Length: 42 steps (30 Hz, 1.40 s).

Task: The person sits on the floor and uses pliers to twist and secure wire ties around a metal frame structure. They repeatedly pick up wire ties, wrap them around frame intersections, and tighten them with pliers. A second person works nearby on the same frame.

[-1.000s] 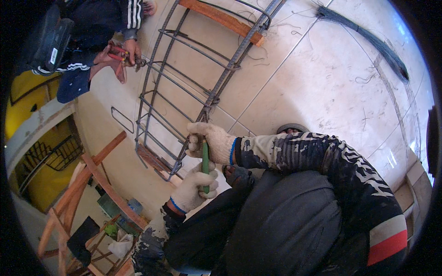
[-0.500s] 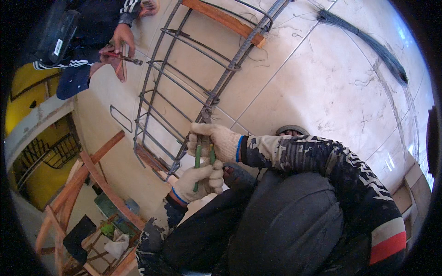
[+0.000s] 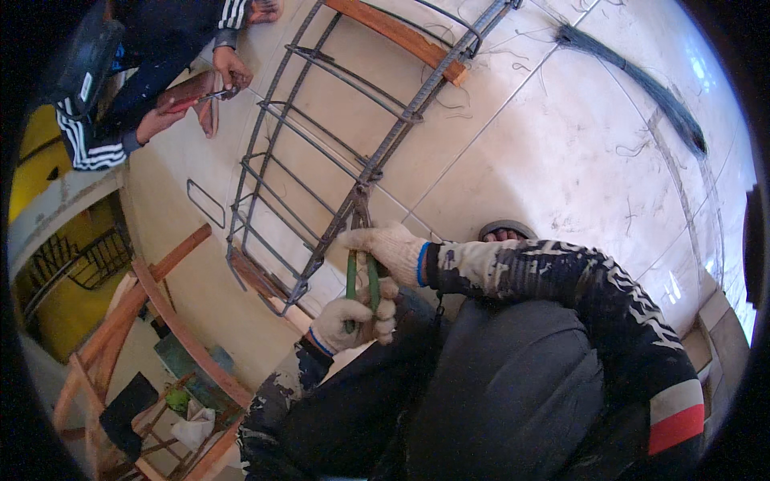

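Observation:
Long green-handled pincers (image 3: 374, 282) reach up to the corner of a steel rebar cage (image 3: 322, 240), their jaws at a bar joint. My left hand (image 3: 350, 324), in a white knit glove, is closed round the lower ends of the handles. Higher up, my right hand (image 3: 390, 247), gloved with a blue cuff edge, wraps the pincers below the jaws. Any wire inside the jaws is too small to make out. The cage lies slanting away on the floor, with a wooden plank (image 3: 401, 38) across its far part.
A bundle of thin tie wire (image 3: 642, 76) lies far right, with loose wire bits around. At upper left a co-worker's hands (image 3: 231, 68) hold a red-handled tool (image 3: 183, 104). A bent stirrup (image 3: 206, 202) rests left of the cage. Wooden framing (image 3: 188, 321) stands lower left.
My right hand has come slightly nearer with the pincers, and the handles have shifted a little right. The co-worker has raised the red-handled tool, and a second hand now shows on it.

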{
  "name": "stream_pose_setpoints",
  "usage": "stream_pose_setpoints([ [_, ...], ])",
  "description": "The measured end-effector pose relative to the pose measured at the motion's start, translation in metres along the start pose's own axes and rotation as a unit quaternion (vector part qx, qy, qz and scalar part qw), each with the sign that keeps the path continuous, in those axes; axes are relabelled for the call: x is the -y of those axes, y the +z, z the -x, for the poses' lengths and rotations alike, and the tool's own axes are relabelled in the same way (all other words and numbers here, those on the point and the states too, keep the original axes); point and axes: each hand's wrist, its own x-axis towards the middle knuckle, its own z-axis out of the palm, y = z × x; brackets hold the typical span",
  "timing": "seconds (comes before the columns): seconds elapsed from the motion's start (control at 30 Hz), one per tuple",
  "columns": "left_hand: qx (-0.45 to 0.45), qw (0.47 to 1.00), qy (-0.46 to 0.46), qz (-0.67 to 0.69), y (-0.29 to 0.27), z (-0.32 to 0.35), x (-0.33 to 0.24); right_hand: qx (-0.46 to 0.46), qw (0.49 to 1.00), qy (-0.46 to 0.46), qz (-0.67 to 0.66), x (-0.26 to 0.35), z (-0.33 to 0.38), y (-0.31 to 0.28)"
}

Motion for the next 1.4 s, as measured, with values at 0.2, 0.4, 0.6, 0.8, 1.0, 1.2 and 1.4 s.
stream_pose_setpoints([
  [0.2, 0.004, 1.000, -0.004, 0.022, -0.017, -0.035, 0.026, 0.010, 0.980, 0.022, 0.196, 0.004, -0.014, -0.021],
  [0.4, -0.178, 0.914, 0.197, -0.307, 0.023, -0.039, 0.021, -0.074, 0.955, -0.083, 0.274, -0.031, -0.040, -0.011],
  [0.6, -0.114, 0.989, 0.092, -0.031, 0.010, -0.036, 0.020, -0.036, 0.998, -0.009, 0.057, -0.024, -0.021, -0.009],
  [0.8, -0.005, 0.994, 0.028, -0.104, 0.003, -0.043, 0.025, 0.015, 0.998, -0.055, -0.029, -0.022, 0.019, -0.041],
  [1.0, -0.150, 0.878, 0.149, -0.430, 0.013, -0.068, -0.011, -0.127, 0.942, -0.124, 0.285, 0.017, 0.048, -0.104],
  [1.2, -0.130, 0.759, 0.161, -0.618, 0.054, -0.101, -0.071, -0.262, 0.794, -0.154, 0.527, 0.040, 0.102, -0.191],
  [1.4, -0.025, 0.473, 0.443, -0.761, 0.100, -0.182, -0.032, -0.411, 0.560, -0.009, 0.719, 0.053, 0.160, -0.232],
])
